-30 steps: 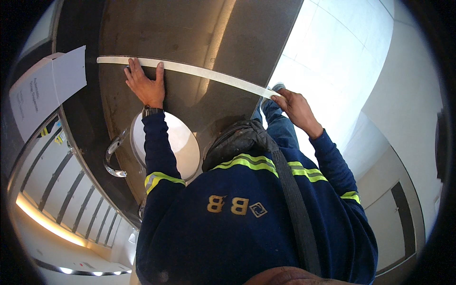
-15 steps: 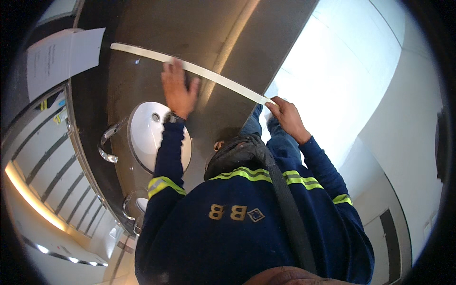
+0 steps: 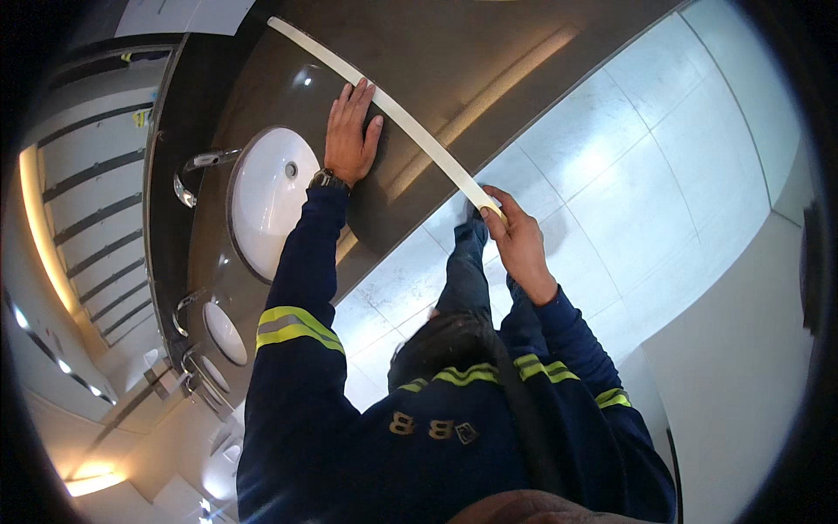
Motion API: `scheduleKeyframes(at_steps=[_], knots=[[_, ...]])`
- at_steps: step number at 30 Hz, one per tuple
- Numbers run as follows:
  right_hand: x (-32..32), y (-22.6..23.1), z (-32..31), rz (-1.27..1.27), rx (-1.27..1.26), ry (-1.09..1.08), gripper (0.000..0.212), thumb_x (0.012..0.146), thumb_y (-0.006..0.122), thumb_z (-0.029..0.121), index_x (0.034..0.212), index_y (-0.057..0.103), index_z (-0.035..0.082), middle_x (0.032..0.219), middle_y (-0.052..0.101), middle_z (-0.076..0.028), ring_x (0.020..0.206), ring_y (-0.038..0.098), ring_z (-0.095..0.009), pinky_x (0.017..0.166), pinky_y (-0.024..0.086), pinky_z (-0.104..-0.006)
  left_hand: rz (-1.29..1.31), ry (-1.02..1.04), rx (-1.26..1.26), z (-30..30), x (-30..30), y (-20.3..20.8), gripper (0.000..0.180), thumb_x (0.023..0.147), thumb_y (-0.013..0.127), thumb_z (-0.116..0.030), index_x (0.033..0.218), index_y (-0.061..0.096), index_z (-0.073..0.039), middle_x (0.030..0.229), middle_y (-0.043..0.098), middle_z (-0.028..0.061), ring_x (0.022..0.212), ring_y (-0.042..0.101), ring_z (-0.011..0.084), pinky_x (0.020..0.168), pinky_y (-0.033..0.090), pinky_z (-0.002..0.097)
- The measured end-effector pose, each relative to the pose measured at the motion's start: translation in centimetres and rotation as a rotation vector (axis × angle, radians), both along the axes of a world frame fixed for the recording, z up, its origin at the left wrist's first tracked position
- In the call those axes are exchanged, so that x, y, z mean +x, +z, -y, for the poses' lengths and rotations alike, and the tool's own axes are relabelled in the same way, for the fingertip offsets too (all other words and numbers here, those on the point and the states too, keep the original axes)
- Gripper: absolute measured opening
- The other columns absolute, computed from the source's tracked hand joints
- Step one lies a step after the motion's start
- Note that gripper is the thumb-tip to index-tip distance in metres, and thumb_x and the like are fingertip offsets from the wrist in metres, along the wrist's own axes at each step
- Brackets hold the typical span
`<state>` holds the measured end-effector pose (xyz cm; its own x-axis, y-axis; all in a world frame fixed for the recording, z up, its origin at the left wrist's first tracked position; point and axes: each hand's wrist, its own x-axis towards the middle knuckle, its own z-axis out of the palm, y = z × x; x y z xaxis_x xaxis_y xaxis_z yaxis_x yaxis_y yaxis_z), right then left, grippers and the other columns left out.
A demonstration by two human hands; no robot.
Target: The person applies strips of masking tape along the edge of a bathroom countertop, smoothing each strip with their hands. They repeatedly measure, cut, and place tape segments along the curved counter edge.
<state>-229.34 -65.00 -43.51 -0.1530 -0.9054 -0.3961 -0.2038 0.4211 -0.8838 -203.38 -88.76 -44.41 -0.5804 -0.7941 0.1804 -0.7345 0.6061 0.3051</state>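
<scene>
A long, narrow white strip [image 3: 427,142] lies across the dark countertop [image 3: 515,52], from near the back wall to the front edge. My left hand [image 3: 352,140] rests on the counter with straight fingers, their tips at the strip's side. At the counter's front edge, my right hand [image 3: 520,240] pinches the near end of the strip between thumb and fingers. That end reaches slightly past the edge, and part of it is hidden by the fingers.
Left of my left forearm is a white oval sink [image 3: 262,205] with a chrome faucet [image 3: 186,179]. A second sink [image 3: 225,332] lies nearer to me. White papers [image 3: 183,16] are at the far left. Pale floor tiles [image 3: 628,166] lie beyond the counter edge.
The view has shifted, with more of the floor and further sinks showing. My left hand, blurred before, now rests still beside the strip. My right hand keeps its pinch on the strip's end.
</scene>
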Motion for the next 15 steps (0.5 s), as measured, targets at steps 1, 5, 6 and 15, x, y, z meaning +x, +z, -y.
scheduleKeyframes(at_steps=[1, 5, 6, 15], knots=[[0.1, -0.3, -0.1, 0.035, -0.021, -0.005, 0.038, 0.106, 0.063, 0.028, 0.14, 0.062, 0.011, 0.075, 0.066, -0.012, 0.066, 0.063, -0.021, 0.063, 0.049, -0.0354, -0.008, -0.002, -0.007, 0.0, 0.0, -0.1, 0.057, 0.107, 0.05, -0.035, 0.157, 0.046, -0.009, 0.165, 0.042, 0.0142, 0.154, 0.033, 0.0412, 0.127, 0.023, 0.0561], [0.6, 1.1, -0.2, 0.12, -0.066, -0.007, 0.038, 0.107, 0.061, 0.029, 0.139, 0.063, 0.009, 0.076, 0.07, -0.015, 0.067, 0.068, -0.027, 0.065, 0.052, -0.0387, 0.005, 0.065, -0.024, -0.6, -0.3, -0.4, 0.055, 0.107, 0.049, -0.037, 0.155, 0.049, -0.012, 0.163, 0.045, 0.0128, 0.154, 0.034, 0.0403, 0.126, 0.024, 0.0563], [0.5, 1.5, -0.1, 0.129, -0.07, 0.001, 0.038, 0.107, 0.06, 0.029, 0.139, 0.062, 0.009, 0.075, 0.069, -0.014, 0.065, 0.067, -0.025, 0.064, 0.051, -0.0376, 0.007, 0.087, -0.03, -0.7, -0.3, -0.6, 0.054, 0.107, 0.049, -0.038, 0.155, 0.05, -0.012, 0.163, 0.045, 0.0123, 0.154, 0.034, 0.0399, 0.126, 0.024, 0.0564], [0.8, -1.0, -0.8, 0.1, -0.077, -0.005, 0.038, 0.108, 0.058, 0.029, 0.14, 0.062, 0.008, 0.07, 0.063, -0.013, 0.061, 0.061, -0.024, 0.06, 0.048, -0.0386, -0.004, 0.088, -0.052, -0.6, -0.9, -1.1, 0.052, 0.108, 0.051, -0.038, 0.154, 0.053, -0.014, 0.163, 0.046, 0.0116, 0.154, 0.035, 0.0378, 0.126, 0.024, 0.0551]])
